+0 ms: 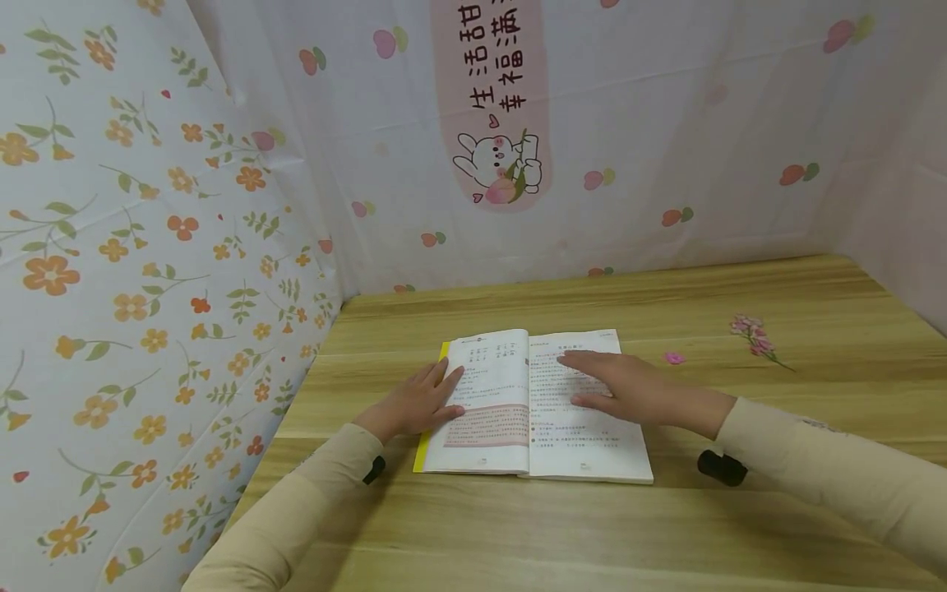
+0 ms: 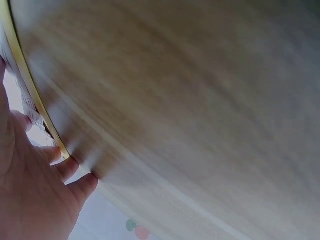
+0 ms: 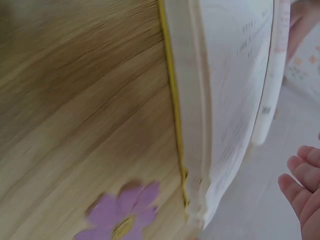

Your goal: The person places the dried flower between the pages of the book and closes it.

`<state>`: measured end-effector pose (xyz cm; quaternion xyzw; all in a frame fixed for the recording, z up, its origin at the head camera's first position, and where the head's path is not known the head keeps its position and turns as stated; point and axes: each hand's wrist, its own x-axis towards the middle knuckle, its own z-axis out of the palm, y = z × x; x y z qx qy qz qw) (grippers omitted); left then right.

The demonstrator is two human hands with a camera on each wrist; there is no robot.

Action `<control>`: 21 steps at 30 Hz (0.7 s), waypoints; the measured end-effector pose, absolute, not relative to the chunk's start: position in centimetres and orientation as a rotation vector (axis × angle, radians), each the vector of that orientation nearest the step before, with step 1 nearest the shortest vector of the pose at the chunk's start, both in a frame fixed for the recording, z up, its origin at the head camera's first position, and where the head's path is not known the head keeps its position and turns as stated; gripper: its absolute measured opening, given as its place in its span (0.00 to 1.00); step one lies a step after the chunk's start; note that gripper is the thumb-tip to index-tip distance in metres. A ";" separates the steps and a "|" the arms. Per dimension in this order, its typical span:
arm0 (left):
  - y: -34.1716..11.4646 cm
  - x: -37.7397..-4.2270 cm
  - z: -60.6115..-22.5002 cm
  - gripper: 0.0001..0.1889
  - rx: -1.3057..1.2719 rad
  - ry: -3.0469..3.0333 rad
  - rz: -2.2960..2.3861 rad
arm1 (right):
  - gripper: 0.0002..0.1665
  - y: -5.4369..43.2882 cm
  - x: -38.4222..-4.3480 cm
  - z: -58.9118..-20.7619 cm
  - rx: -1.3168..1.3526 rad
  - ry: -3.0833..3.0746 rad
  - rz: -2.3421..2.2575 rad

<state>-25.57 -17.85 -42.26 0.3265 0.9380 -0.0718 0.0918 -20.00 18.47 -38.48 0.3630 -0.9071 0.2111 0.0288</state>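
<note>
An open book [image 1: 488,386] with printed pages and a yellow cover edge lies on the wooden table. My left hand [image 1: 418,404] rests on its left page and outer edge, fingers extended. In the left wrist view, fingertips of the left hand [image 2: 40,185] reach past the yellow cover edge [image 2: 35,92] to the tabletop. Over the right page, my right hand [image 1: 629,390] is held with fingers straight and thumb apart, gripping nothing. The right wrist view shows the right hand [image 3: 305,185] apart from the book's page [image 3: 235,75].
A small pink flower [image 1: 674,358] lies right of the book. Farther right is a pink flower sprig [image 1: 756,335] with a green stem. The wooden table [image 1: 473,526] meets a patterned cloth [image 1: 636,164] at the back, and floral cloth [image 1: 163,271] hangs at left.
</note>
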 end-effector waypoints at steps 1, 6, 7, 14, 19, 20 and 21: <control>-17.8 -25.6 -42.2 0.41 0.973 2.786 -0.216 | 0.37 19.0 -19.9 -38.4 1.074 -2.804 0.703; -17.9 -25.6 -42.3 0.41 0.980 2.781 -0.211 | 0.34 21.7 -19.3 -37.6 0.826 -2.843 0.954; -17.9 -25.6 -42.4 0.41 0.979 2.781 -0.212 | 0.33 22.2 -19.2 -37.6 0.793 -2.836 0.991; -18.0 -25.7 -42.6 0.42 0.977 2.779 -0.215 | 0.27 25.5 -18.8 -37.9 0.677 -2.721 1.170; -18.0 -25.7 -42.6 0.41 0.973 2.780 -0.208 | 0.25 27.8 -18.4 -39.0 0.509 -2.758 1.256; -18.0 -25.7 -42.6 0.41 0.969 2.778 -0.210 | 0.25 28.2 -18.4 -39.3 0.481 -2.773 1.263; -18.0 -25.7 -42.5 0.41 0.964 2.777 -0.207 | 0.26 28.6 -18.4 -39.6 0.461 -2.789 1.272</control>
